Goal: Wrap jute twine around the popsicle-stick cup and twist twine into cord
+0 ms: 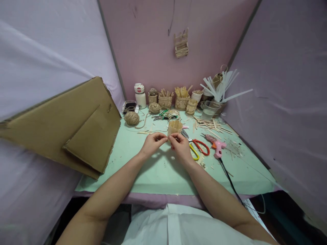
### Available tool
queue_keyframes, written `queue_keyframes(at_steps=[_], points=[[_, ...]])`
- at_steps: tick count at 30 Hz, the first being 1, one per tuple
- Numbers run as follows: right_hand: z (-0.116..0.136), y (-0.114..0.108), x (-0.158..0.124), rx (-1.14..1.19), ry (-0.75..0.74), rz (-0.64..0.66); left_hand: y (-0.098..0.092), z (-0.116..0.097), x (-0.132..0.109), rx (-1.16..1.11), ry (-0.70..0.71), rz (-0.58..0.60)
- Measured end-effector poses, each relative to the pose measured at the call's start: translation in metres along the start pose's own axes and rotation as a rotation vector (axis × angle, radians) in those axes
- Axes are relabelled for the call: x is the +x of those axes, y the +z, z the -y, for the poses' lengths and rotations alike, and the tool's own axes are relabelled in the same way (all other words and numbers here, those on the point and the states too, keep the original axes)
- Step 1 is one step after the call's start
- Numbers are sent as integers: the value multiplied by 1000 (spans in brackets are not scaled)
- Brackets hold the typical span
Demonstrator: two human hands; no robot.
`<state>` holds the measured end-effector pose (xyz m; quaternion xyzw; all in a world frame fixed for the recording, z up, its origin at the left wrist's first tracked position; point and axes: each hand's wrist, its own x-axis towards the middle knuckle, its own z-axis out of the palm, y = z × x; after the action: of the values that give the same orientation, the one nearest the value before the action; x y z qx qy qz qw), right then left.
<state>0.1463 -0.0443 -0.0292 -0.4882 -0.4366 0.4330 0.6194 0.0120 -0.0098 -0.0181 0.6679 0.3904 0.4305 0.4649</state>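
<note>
My left hand [153, 143] and my right hand [181, 146] meet fingertip to fingertip above the middle of the table. Thumb and forefinger of each are pinched together; anything between them is too small to make out. Just behind the fingers stands a small cup of wooden strips [175, 126], its lower part hidden by my hands. Beside my right hand lie scissors with red handles [204, 147] and a yellow handle [194, 152] partly under them. Farther right is a pink glue gun [218, 146], its black cord running off the front edge.
Cardboard [87, 126] leans at the left. Twine balls [131, 118], green-handled pliers [163, 117] and a white-lidded jar [140, 97] stand or lie behind. Stick baskets [182, 102], loose wooden strips [212, 125] and a clear tub [209, 109] fill the back right.
</note>
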Motion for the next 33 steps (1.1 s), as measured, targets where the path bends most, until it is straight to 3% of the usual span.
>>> queue_keyframes(at_steps=[9, 22, 29, 33], points=[[-3, -1, 0, -7, 1, 42, 0, 4, 1, 27, 13, -46], [1, 0, -1, -120, -23, -28, 2, -1, 0, 27, -29, -55], [-4, -1, 0, -141, -54, 2, 2, 2, 2, -181, -100, -69], [-8, -1, 1, -79, 0, 57, 2, 3, 2, -370, -192, 14]])
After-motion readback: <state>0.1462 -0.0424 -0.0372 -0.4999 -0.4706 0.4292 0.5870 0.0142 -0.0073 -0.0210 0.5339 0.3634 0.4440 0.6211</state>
